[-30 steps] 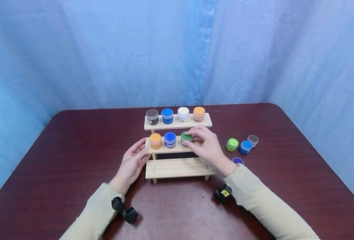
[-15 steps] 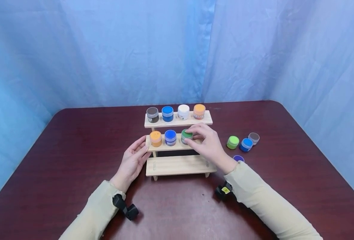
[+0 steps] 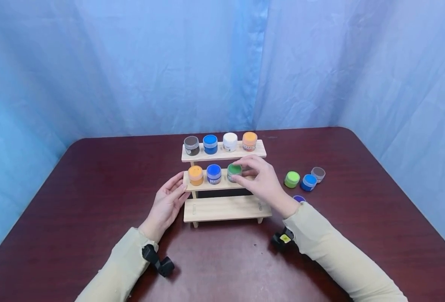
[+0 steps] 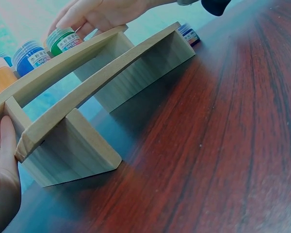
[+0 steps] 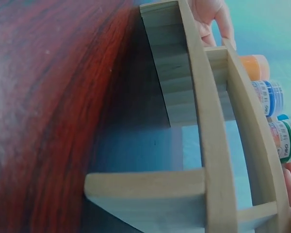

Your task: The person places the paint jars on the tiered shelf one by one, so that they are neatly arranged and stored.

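Note:
A three-step wooden rack [image 3: 228,209] stands on the table. On its middle step are an orange paint jar [image 3: 195,176], a blue paint jar [image 3: 213,174] and a green paint jar [image 3: 234,173]. My right hand [image 3: 258,178] pinches the green jar, which sits upright on the step, between thumb and fingers. With thumb and fingers, my left hand [image 3: 167,205] grips the left end of the middle step. The top step carries a dark grey jar [image 3: 191,146], a blue jar [image 3: 210,144], a white jar [image 3: 230,142] and a light orange jar [image 3: 249,141].
Right of the rack, on the dark red table [image 3: 94,180], stand a light green jar [image 3: 292,179], a blue jar [image 3: 309,183] and a grey-lidded jar [image 3: 318,175]. A purple-lidded jar [image 3: 299,199] is partly behind the right wrist. Blue curtains [image 3: 169,67] surround the table.
The view shifts slightly. Both hands keep their places, the left on the rack and the right on the green paint jar; nothing else visibly moves.

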{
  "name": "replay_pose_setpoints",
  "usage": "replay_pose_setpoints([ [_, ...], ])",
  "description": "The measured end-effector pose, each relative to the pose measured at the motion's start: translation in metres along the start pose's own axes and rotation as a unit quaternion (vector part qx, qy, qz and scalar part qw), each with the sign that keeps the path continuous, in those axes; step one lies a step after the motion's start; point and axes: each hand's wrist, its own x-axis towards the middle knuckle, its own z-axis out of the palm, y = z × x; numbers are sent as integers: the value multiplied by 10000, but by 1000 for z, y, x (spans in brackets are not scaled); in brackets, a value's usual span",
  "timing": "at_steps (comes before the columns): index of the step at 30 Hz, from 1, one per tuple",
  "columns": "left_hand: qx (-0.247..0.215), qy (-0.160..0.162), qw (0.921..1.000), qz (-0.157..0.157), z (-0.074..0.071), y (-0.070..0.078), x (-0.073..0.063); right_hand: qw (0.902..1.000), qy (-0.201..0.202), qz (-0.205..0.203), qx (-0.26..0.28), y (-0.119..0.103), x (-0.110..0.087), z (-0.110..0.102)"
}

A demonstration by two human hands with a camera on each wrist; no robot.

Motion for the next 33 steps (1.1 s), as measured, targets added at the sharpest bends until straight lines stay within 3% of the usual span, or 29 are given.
replay_pose_setpoints([
  [9,-69,30,10000,-56,-1,-2,2,9999,-112,113,-56,7,-10,-18],
  [20,-227,2,9997,-41,1,-2,7,9987,115,-294,-397,22,-29,-45],
  [33,-135,-26,9999,-9,1,-1,7,9876,273,-105,-1542,41,-52,-91],
])
